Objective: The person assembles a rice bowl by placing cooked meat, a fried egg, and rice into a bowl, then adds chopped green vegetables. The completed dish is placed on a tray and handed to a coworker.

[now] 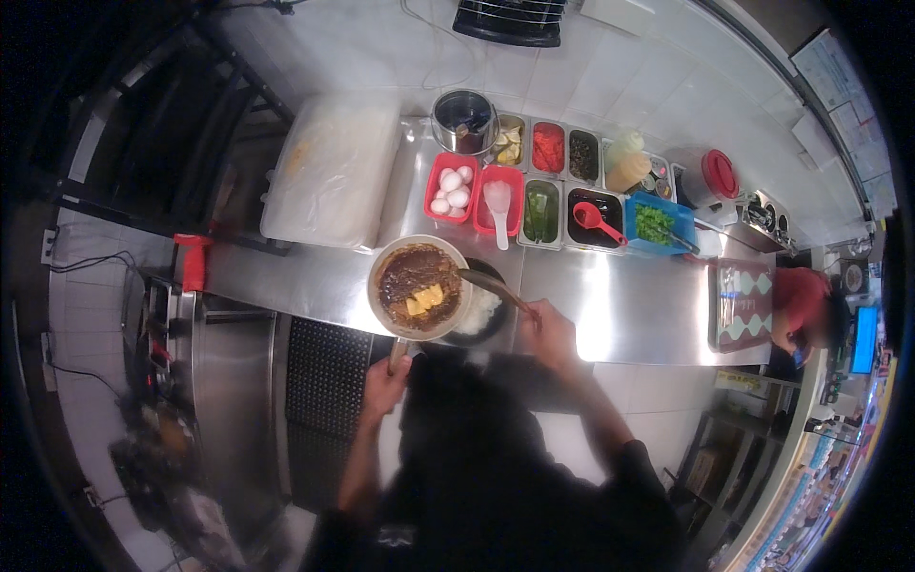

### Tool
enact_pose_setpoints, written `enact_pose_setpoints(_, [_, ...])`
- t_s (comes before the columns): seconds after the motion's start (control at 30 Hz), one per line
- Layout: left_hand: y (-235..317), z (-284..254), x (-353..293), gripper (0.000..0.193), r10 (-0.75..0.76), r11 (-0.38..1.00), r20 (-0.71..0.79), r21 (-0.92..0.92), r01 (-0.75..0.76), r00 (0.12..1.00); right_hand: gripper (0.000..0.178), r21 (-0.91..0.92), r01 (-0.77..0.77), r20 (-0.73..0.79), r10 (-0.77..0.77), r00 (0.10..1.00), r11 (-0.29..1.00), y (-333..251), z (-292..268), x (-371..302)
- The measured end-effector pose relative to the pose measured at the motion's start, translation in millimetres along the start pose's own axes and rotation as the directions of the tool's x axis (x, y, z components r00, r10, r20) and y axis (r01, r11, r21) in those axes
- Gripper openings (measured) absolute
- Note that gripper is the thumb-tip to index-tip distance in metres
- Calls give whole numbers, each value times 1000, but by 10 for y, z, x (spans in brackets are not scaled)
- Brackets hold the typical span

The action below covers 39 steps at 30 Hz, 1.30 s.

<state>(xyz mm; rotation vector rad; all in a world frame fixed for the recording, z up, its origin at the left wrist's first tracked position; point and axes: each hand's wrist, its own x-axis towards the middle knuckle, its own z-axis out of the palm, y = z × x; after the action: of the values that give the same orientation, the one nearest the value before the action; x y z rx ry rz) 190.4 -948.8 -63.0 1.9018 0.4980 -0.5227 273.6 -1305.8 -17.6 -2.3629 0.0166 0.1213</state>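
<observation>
My left hand (384,386) is closed round the handle of a light-coloured frying pan (378,259). Thick brown sauce (410,272) fills the pan, with several yellow pieces (424,300) on it. Partly behind the pan, to its right, is a black dish (491,329) of white rice (479,310); the pan overlaps its left side. My right hand (550,334) grips the handle of a brown spatula or spoon (491,284), whose head reaches over the pan's right rim. Its exact shape is hard to make out.
Behind the pan stand a red bin of eggs (452,191), a red bin with a white rice paddle (498,205), steel food pans (541,214) and a blue tub of greens (654,221). A patterned tray (742,303) lies at the right, near a person in red (801,296).
</observation>
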Motion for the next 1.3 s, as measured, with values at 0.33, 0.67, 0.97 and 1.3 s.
enact_pose_setpoints(0.33, [78, 133, 88, 56, 67, 990, 102, 114, -78, 993, 17, -218, 468, 206, -429, 880, 856, -270, -274, 840])
enact_pose_setpoints(0.67, [248, 174, 154, 58, 95, 967, 116, 227, -120, 989, 25, -240, 569, 441, -434, 786, 786, -412, -32, 1101])
enact_pose_setpoints(0.97, [229, 151, 200, 58, 50, 975, 149, 209, -81, 988, 26, -226, 532, 466, -389, 795, 816, -317, -17, 1129])
enact_pose_setpoints(1.3, [225, 118, 229, 55, 59, 971, 138, 221, -89, 989, 28, -215, 535, 468, -395, 791, 817, -293, -95, 1050])
